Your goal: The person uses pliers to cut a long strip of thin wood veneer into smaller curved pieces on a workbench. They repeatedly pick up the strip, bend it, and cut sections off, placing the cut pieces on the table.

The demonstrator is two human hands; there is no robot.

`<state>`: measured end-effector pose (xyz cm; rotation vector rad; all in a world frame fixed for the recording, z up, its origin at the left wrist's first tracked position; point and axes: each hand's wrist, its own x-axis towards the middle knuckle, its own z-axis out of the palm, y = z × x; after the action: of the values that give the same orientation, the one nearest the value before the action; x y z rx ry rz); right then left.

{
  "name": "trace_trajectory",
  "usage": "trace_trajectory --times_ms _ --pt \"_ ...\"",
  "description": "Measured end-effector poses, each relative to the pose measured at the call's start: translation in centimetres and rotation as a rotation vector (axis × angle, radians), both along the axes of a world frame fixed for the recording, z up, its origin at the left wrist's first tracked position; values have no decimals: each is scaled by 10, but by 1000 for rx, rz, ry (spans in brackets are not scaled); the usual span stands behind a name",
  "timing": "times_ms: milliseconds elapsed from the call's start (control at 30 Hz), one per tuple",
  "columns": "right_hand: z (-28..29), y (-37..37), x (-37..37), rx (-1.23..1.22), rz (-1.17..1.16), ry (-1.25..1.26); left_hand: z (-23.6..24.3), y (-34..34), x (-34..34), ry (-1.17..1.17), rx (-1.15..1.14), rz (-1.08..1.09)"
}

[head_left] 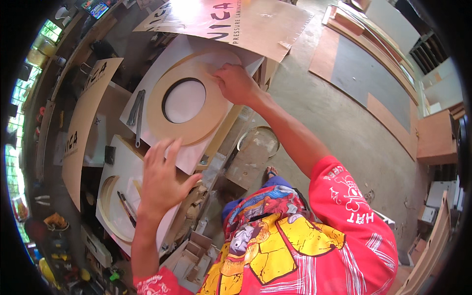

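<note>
A wide beige roll of edge-banding tape [156, 101] with a dark round core lies flat on a white panel [142, 73]. A loose outer turn of the tape stands away from the roll at its far side. My right hand [236, 84] reaches across to the roll's far right, fingers closed on the tape there. Nearer me, my left hand [164, 179] hovers beside the roll's near edge, fingers spread and holding nothing. Left of the roll rests a grey metal hand tool with long arms [136, 118].
Another white panel [115, 157] holds a curved beige strip [104, 196] and slim dark tools [127, 209]. Brown sheets [91, 118] stand along the left. Large boards [364, 73] lie on the floor at right. Wood offcuts [194, 253] fill a box below the bench.
</note>
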<state>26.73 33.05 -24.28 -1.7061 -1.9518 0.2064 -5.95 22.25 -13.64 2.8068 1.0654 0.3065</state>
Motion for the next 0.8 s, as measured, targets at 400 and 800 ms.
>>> trace_trajectory --times_ms 400,800 --pt "-36 96 33 599 -80 128 -128 60 72 -26 297 250" --pt "-1 42 21 493 14 245 -122 56 82 -165 294 254"
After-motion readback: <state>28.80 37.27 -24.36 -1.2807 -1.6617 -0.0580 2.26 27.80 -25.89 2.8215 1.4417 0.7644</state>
